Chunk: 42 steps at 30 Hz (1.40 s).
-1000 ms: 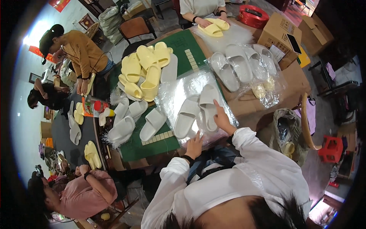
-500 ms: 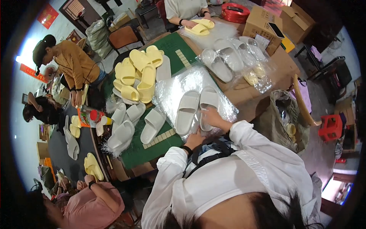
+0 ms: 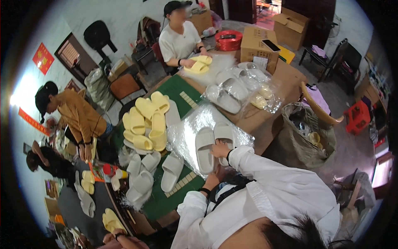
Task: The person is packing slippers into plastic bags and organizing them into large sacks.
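Two pale grey slide slippers lie side by side on a sheet of clear plastic bags [image 3: 185, 123], toes pointing away from me. My right hand [image 3: 221, 152] bends its fingers round the inner side of the right grey slipper [image 3: 224, 132], partly covering its footbed. Beside it is the left grey slipper [image 3: 204, 157]. My left hand [image 3: 212, 181] is at the near edge of the bags, just below the slippers' heels, with its fingers closed at the plastic. What lies between those fingers is too small to see clearly.
Yellow slippers [image 3: 143, 114] are heaped left of the bags, with loose grey slippers [image 3: 140, 185] nearer. Bagged grey slippers [image 3: 229, 99] lie beyond, before a cardboard box [image 3: 258, 43]. Across the table a person holds yellow slippers [image 3: 199, 65]. A woven sack [image 3: 300, 139] stands at right.
The view has tilted up, bringing the person across the table more fully into it. My right hand has moved from over the right slipper toward its inner side. My left hand stays near the heels.
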Each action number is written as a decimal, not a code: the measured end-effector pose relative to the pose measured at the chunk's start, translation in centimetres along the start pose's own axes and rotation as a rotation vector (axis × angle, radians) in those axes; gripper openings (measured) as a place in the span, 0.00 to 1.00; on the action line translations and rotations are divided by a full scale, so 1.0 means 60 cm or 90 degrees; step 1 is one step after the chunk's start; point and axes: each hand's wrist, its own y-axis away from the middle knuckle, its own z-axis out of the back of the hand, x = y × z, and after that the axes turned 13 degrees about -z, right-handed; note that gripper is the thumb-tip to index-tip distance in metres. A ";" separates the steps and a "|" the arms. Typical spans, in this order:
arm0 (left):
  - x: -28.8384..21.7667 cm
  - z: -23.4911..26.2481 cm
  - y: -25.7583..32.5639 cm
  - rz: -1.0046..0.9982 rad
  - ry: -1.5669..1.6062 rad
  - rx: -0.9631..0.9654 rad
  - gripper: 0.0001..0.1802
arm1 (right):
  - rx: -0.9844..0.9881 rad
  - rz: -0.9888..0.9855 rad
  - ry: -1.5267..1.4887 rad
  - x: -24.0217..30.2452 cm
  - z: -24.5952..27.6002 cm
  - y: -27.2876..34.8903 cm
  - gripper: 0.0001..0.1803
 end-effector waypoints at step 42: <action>0.002 0.118 -0.083 0.187 0.299 -0.525 0.32 | 0.370 0.165 -0.290 -0.185 0.112 0.034 0.09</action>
